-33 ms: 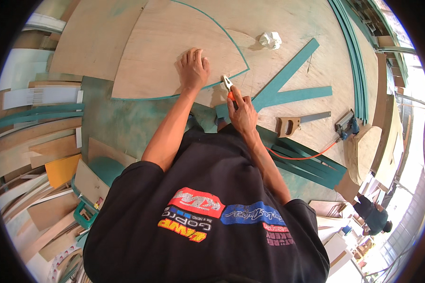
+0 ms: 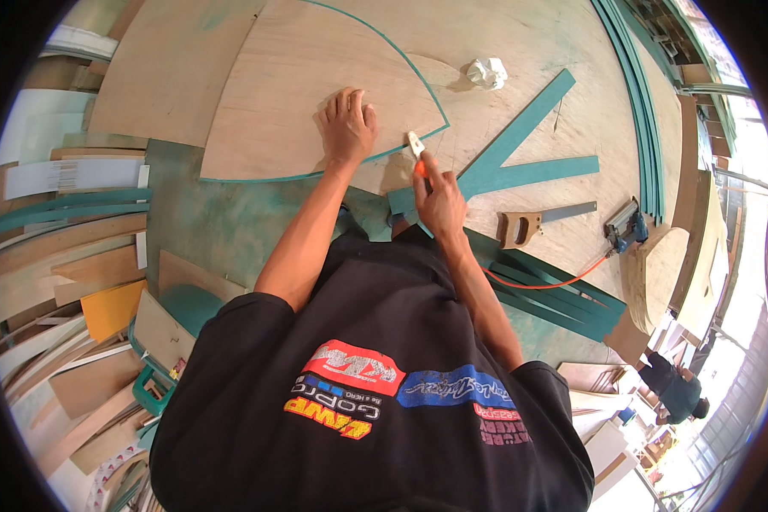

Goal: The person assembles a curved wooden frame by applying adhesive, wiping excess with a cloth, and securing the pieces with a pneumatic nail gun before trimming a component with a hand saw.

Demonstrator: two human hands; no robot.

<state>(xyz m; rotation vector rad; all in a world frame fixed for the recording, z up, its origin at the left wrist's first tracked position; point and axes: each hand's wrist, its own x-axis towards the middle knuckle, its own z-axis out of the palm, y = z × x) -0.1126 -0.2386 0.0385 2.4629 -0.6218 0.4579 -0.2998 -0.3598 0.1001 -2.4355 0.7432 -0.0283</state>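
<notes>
My left hand [image 2: 350, 128] rests palm down on a pale curved wooden panel [image 2: 269, 94] edged in green, its fingers spread a little. In my right hand [image 2: 441, 200] is a pair of pliers [image 2: 416, 147] with orange-red handles, gripped in closed fingers. The pliers' pale jaws point away from me and lie over or beside the panel's near green edge, close to its right corner. Whether they touch the edge I cannot tell. Just right of my right hand lies a green Y-shaped wooden piece [image 2: 503, 169].
A handsaw [image 2: 520, 229] and a nail gun [image 2: 625, 225] with an orange hose [image 2: 546, 287] lie on the right. Crumpled white paper [image 2: 487, 74] sits farther off, left of long green strips [image 2: 636, 94]. Stacked boards [image 2: 94, 247] line the left; another person [image 2: 676, 390] is at lower right.
The pliers' jaws have shifted slightly right and away from me along the panel's edge. My left hand stays in nearly the same place.
</notes>
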